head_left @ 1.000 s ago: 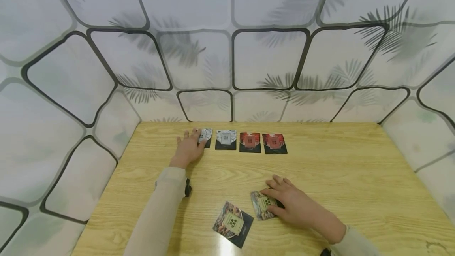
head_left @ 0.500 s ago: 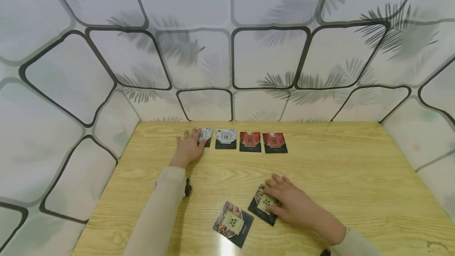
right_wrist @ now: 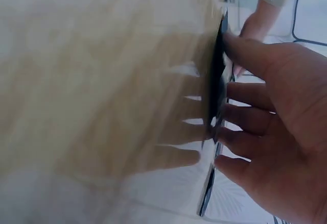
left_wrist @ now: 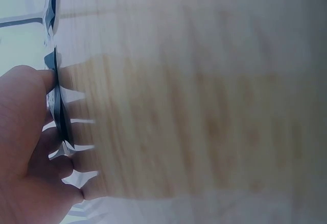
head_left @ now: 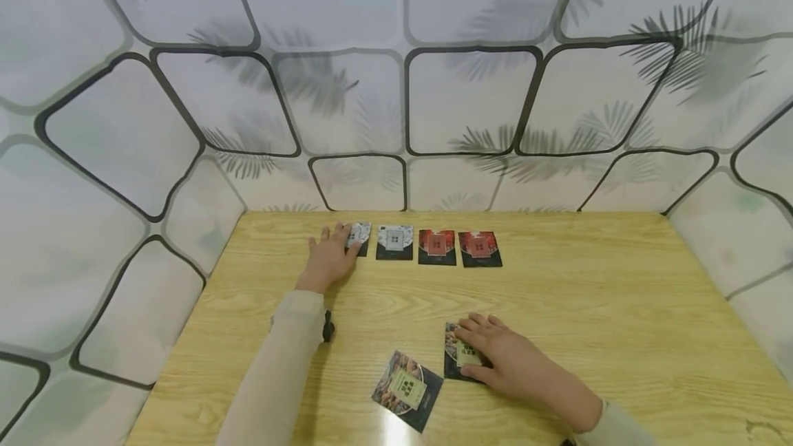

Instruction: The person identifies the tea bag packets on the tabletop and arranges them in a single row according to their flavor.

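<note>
My left hand (head_left: 328, 260) rests on the leftmost grey-and-white packet (head_left: 361, 242) of a row at the back, covering its left part. In the left wrist view that packet (left_wrist: 60, 101) shows edge-on, thumb and fingers lying against it. My right hand (head_left: 511, 362) lies over a dark packet (head_left: 455, 360) with a pale green label, nearer the front. Its fingers are spread flat, and the packet's right side is hidden beneath. From the right wrist, fingertips and thumb touch this packet (right_wrist: 217, 81). A matching packet (head_left: 405, 391) lies tilted just to its left.
Along the back row are another grey-and-white packet (head_left: 394, 243) and two red-and-black packets, one (head_left: 437, 247) beside the other (head_left: 480, 249). The wooden table (head_left: 588, 294) meets patterned walls (head_left: 464, 102) at the back and sides.
Under my right hand, the green-labelled packet has turned on the table, from tilted half a second ago to nearly square now. My left hand has stayed put.
</note>
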{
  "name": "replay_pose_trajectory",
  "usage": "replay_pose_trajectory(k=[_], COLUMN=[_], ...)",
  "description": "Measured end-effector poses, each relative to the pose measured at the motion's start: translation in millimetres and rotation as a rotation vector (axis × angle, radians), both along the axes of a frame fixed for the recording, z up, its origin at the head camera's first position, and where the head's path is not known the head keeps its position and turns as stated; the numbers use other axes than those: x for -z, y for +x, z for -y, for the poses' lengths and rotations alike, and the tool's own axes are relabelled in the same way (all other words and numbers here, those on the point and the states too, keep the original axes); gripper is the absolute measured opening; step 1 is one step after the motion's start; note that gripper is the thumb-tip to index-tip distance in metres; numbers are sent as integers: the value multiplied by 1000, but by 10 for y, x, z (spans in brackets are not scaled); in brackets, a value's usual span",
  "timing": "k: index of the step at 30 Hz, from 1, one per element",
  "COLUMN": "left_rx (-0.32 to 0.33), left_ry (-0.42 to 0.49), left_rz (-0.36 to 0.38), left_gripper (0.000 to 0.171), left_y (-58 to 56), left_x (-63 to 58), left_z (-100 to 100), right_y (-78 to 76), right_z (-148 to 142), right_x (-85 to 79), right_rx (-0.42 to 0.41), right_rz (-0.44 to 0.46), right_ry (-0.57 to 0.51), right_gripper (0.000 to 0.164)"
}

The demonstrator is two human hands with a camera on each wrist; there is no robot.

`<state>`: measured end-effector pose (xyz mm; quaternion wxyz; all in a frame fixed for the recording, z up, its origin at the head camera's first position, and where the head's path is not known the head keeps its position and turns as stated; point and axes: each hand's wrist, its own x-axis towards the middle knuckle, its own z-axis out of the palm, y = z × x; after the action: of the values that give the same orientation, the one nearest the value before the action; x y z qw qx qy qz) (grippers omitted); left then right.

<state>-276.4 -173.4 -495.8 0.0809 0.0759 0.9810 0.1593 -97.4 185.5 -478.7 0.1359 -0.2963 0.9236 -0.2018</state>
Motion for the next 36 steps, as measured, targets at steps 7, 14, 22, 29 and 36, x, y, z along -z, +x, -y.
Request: replay_pose_trajectory(k=[7, 14, 22, 29, 36], left_rx=[-1, -4, 3, -3, -2], left_ry=[3, -3, -4, 3, 0], left_rz=[9, 8, -11, -5, 3], left_gripper=[65, 65, 64, 65, 65], left_y=[13, 12, 5, 7, 2], left_x=[-31, -28, -7, -9, -5], left_z=[-6, -6, -6, -18, -8], right_y=[-121, -272, -367, -421, -536], right_z=[-177, -421, -586, -691, -798], right_x=[-24, 0, 7, -4, 25], right_rx=[94, 167, 187, 235, 224], right_rz=[14, -64, -104, -131, -125], right_ry=[12, 52, 67, 60, 28], right_gripper=[60, 55, 52, 52, 50])
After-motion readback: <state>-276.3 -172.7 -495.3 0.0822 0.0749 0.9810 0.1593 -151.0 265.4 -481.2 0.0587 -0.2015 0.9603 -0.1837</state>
